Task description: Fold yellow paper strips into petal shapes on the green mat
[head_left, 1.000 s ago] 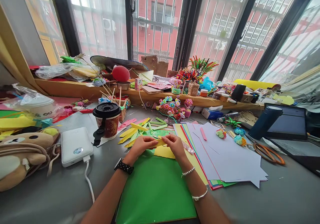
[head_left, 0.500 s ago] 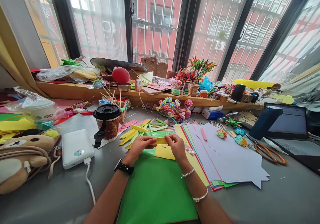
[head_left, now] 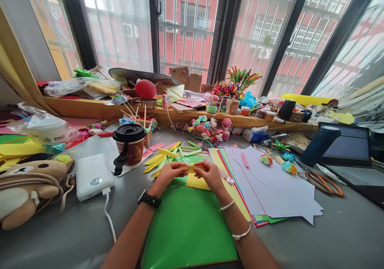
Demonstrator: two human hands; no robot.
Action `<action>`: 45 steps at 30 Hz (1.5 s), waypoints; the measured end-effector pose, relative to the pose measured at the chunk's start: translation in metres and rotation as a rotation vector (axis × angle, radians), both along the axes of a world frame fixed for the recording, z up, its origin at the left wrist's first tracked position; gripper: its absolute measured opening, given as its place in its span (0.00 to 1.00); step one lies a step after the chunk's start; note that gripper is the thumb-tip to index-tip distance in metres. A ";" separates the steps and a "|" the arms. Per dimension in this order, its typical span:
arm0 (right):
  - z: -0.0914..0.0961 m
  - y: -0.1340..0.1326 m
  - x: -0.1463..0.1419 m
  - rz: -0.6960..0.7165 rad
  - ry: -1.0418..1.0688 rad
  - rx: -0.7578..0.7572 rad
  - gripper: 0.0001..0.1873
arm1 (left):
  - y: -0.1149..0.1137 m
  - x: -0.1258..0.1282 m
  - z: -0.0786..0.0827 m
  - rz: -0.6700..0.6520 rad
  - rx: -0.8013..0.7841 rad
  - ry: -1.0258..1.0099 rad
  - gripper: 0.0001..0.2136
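My left hand (head_left: 168, 174) and my right hand (head_left: 209, 176) meet over the far edge of a green sheet (head_left: 187, 225) on the grey table. Both pinch the ends of a narrow yellow paper strip (head_left: 191, 167), held flat between them. A black watch is on my left wrist, and bead and silver bracelets are on my right. A yellow sheet (head_left: 196, 182) lies just under the hands. Folded yellow, green and pink strips (head_left: 163, 157) lie scattered just beyond.
A lidded coffee cup (head_left: 130, 143) and a white power bank (head_left: 93, 175) with its cable stand at left, beside a plush bear bag (head_left: 25, 185). A stack of coloured and white paper (head_left: 270, 185), scissors (head_left: 322, 183), a dark flask (head_left: 318, 145) and a laptop (head_left: 348, 147) lie right. The window ledge is crowded with craft items.
The yellow strip has gone from facing me to lying flatter between my fingers, and my hands have drawn slightly closer. Nothing else has moved.
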State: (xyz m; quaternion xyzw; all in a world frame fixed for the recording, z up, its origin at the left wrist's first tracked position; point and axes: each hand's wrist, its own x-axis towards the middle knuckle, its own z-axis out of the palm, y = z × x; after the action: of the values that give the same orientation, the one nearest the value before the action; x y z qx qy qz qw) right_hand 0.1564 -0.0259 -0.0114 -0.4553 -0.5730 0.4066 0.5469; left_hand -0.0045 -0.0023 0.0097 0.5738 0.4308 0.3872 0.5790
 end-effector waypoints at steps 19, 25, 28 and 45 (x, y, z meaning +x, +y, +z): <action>0.002 -0.001 0.000 0.027 0.134 -0.144 0.16 | 0.002 -0.003 0.003 -0.061 0.155 0.087 0.12; 0.004 -0.002 0.000 0.010 0.060 -0.059 0.14 | -0.001 -0.001 0.004 -0.072 0.122 0.110 0.16; 0.004 -0.002 0.000 0.000 0.006 -0.041 0.14 | -0.002 0.001 0.004 -0.051 0.132 0.134 0.16; 0.000 0.000 0.002 -0.029 -0.066 -0.025 0.14 | 0.001 0.000 0.000 0.037 0.152 0.102 0.13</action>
State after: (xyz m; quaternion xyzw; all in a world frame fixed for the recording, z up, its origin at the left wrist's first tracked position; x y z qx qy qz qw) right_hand 0.1579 -0.0260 -0.0114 -0.4836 -0.5787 0.3905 0.5280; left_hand -0.0048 -0.0014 0.0097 0.6270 0.4395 0.3999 0.5038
